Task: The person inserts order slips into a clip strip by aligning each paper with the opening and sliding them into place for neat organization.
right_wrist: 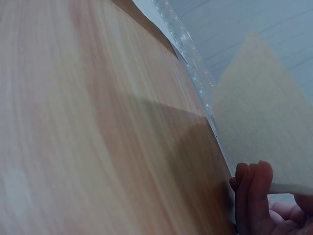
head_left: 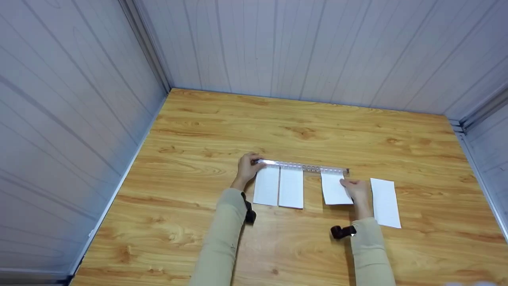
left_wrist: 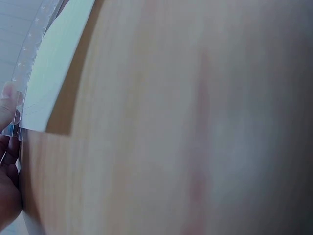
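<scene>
A clear plastic strip [head_left: 311,168] with a row of small round shapes lies crosswise in the head view. My left hand [head_left: 247,169] pinches its left end; in the left wrist view the thumb [left_wrist: 7,105] presses on the plastic. Two white paper slips, a left one [head_left: 266,186] and a middle one [head_left: 291,188], extend side by side from the strip's near side. Right of a gap, my right hand [head_left: 358,190] pinches the lower right of another paper slip [head_left: 333,190], raised off the table, its top edge at the strip. Whether that edge is inside the strip I cannot tell.
One more white slip [head_left: 385,202] lies loose to the right of my right hand. The wood-patterned table [head_left: 190,127] is bounded by pale panel walls [head_left: 254,47] at the back and sides. Dark wrist devices [head_left: 249,212] sit on both sleeves.
</scene>
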Motion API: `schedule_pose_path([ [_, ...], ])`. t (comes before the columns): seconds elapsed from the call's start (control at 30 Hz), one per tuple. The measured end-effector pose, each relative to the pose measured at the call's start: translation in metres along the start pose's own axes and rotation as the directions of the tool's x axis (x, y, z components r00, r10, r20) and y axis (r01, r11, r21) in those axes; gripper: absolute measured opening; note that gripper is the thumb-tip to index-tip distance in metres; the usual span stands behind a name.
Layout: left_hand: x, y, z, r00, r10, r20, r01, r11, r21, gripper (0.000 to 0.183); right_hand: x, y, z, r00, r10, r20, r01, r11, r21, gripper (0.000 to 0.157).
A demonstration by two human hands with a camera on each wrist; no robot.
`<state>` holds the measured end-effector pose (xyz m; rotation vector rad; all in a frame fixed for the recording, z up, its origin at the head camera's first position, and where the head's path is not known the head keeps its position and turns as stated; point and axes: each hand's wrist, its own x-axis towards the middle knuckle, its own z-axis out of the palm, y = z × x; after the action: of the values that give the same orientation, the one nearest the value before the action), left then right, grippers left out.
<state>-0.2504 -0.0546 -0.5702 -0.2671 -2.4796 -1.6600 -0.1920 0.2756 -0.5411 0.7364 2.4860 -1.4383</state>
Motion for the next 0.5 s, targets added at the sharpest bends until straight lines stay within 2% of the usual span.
schedule_pose_path([
  [0.5,-0.0008,-0.0013,-0.0009,1.0,0.004,0.003,-0.004,1.0,-0.002,0.015,0.0,-0.0027,0.0045,1.0,-0.015,0.004,0.015,0.999,-0.03,0.046],
])
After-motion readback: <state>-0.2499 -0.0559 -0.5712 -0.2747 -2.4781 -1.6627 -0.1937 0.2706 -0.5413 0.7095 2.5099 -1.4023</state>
